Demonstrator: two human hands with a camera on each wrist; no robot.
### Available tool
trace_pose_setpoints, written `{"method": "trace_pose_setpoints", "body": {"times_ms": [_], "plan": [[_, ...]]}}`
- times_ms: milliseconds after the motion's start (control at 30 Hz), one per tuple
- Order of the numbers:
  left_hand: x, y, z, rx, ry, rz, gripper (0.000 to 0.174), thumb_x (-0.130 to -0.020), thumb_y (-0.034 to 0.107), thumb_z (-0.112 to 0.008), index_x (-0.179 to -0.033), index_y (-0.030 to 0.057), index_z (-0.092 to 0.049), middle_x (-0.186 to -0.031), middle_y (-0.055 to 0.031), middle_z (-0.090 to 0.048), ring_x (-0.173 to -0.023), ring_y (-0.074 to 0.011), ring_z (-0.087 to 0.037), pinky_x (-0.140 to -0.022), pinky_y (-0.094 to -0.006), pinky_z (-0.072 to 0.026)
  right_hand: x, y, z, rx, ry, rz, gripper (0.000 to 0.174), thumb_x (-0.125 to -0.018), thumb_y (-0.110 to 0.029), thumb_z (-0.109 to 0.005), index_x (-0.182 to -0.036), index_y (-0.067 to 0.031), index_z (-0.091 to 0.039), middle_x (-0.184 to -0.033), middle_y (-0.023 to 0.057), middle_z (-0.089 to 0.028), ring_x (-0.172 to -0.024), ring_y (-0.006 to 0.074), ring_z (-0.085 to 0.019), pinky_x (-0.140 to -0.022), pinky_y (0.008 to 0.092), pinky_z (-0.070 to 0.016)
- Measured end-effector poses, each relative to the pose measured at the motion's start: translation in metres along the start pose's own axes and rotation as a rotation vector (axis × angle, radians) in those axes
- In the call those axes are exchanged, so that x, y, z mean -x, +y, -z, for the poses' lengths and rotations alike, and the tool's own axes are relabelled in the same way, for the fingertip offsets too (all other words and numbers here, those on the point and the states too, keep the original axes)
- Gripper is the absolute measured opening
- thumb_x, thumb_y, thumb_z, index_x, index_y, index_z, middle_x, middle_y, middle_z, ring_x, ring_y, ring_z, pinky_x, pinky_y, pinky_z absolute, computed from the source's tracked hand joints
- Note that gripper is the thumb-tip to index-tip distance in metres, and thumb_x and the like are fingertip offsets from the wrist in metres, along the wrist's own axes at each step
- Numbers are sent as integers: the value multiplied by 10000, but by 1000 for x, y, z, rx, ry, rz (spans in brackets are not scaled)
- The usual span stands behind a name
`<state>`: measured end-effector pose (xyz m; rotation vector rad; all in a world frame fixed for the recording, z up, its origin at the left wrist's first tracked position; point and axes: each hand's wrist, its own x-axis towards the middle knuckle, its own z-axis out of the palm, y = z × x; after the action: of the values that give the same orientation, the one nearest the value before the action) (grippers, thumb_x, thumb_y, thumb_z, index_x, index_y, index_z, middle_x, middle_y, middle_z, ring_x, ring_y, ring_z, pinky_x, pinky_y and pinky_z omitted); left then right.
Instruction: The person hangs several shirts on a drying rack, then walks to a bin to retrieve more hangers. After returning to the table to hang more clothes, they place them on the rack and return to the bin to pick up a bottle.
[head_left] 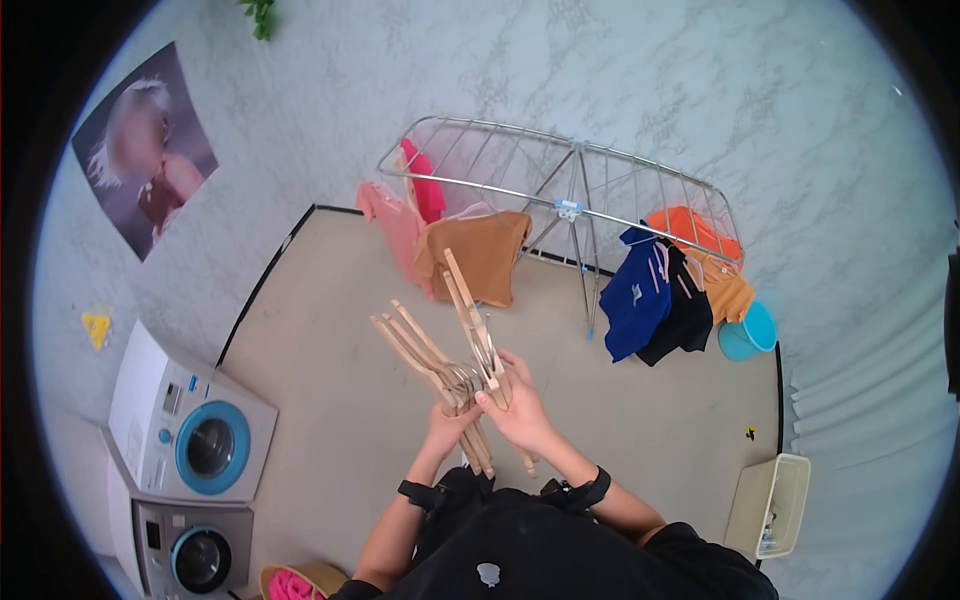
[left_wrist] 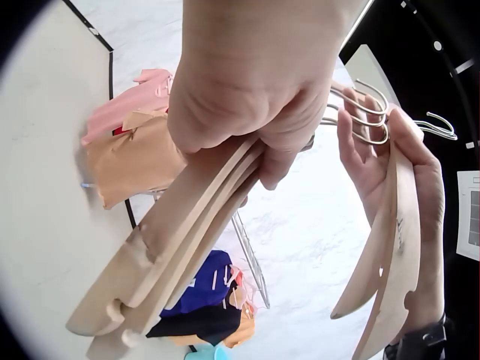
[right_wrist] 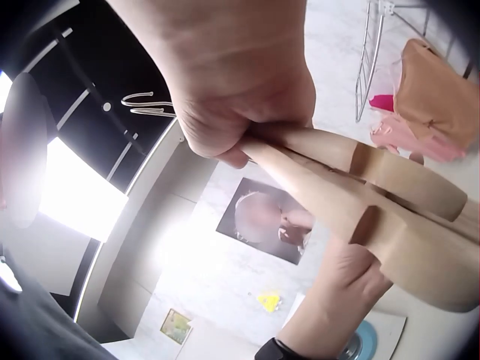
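Note:
Wooden clothes hangers with metal hooks fill both hands, held up in front of the body. My left hand (head_left: pixel 447 430) grips a stack of several wooden hangers (left_wrist: pixel 180 225), their arms lying side by side and their hooks pointing toward the right hand. My right hand (head_left: pixel 522 408) holds a smaller bunch of wooden hangers (right_wrist: pixel 337 180); two arms show clearly in the left wrist view, with the thumb and fingers (left_wrist: pixel 352 142) around them. In the head view the two bunches come close together at the hooks (head_left: pixel 462 380).
A metal drying rack (head_left: pixel 568 208) stands against the wall, hung with a brown shirt (head_left: pixel 470 255), a blue shirt (head_left: pixel 637 295) and other clothes. A blue bucket (head_left: pixel 750 332) sits at its right. Washing machines (head_left: pixel 195 430) stand left, a cream bin (head_left: pixel 770 505) right, a basket (head_left: pixel 335 575) at lower left.

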<state>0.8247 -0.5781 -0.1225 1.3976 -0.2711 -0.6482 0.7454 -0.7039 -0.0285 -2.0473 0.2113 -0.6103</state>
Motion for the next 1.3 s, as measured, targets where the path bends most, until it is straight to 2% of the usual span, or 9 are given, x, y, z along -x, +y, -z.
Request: {"method": "trace_pose_setpoints", "body": {"times_ms": [33, 133, 200, 300, 700, 833, 1033, 1200, 1300], "plan": [[-25, 0, 4, -5, -25, 3, 209, -832, 103, -679, -1010, 9, -621, -931, -41, -651, -873, -145, -627, -767, -288, -507, -19, 12, 4, 9, 22, -9, 355, -861, -137, -607, -1182, -4, -536, -1147, 190, -557, -1126, 307, -502, -968, 392, -407], [-91, -6, 12, 82, -176, 153, 244, -832, 98, -687, -1036, 4, -593, -972, -63, -640, -897, -168, -635, -787, -300, -520, -50, 45, 31, 133, 201, -15, 317, -875, -192, -618, -1122, -13, -533, -981, 143, -603, -870, 250, -612, -774, 350, -511], [-129, 9, 3, 216, -207, 235, 295, -838, 76, -675, -1091, -1, -546, -1030, -90, -624, -917, -202, -642, -809, -324, -537, -60, 54, 54, -318, 182, -628, 267, -897, -256, -606, -1006, -22, -537, -782, 81, -602, -542, 156, -574, -495, 286, -487], [-181, 23, -15, 230, -295, 292, 352, -837, 52, -666, -1144, -2, -503, -1095, -111, -604, -937, -228, -641, -823, -340, -544, -69, 115, 80, -199, 332, -689, 271, -917, -293, -580, -930, -27, -532, -624, 23, -555, -370, 87, -452, -343, 251, -375], [-379, 47, -110, 78, -549, 445, 395, -817, 33, -673, -1170, -9, -500, -1195, -158, -567, -1016, -246, -612, -842, -364, -530, -193, 366, 185, -393, 343, -832, 355, -799, -333, -729, -751, -30, -550, -541, 12, -510, -423, 94, -498, -394, 250, -427], [-422, 55, -130, 82, -525, 511, 391, -819, 39, -673, -1165, -11, -500, -1174, -153, -571, -987, -239, -619, -829, -363, -533, -241, 428, 208, -450, 254, -909, 359, -804, -344, -729, -837, -31, -556, -618, 21, -531, -472, 97, -502, -430, 249, -449], [-454, 69, -132, 124, -486, 637, 356, -826, 55, -670, -1138, -5, -509, -1124, -140, -580, -932, -222, -622, -809, -351, -535, -282, 480, 214, -589, 338, -1096, 401, -783, -379, -746, -866, -41, -546, -697, 39, -565, -542, 124, -545, -462, 286, -487], [-475, 69, -129, 174, -540, 695, 363, -824, 76, -680, -1136, -6, -510, -1107, -120, -584, -941, -215, -619, -819, -348, -533, -261, 528, 191, -612, 329, -1189, 403, -777, -372, -752, -866, -36, -548, -689, 44, -573, -545, 138, -566, -466, 289, -491], [-494, 68, -130, 108, -545, 725, 385, -821, 85, -687, -1148, -10, -508, -1098, -112, -588, -945, -210, -617, -823, -345, -529, -254, 509, 186, -447, 285, -1287, 443, -759, -350, -767, -953, -7, -564, -726, 68, -590, -598, 176, -598, -517, 304, -509]]}}
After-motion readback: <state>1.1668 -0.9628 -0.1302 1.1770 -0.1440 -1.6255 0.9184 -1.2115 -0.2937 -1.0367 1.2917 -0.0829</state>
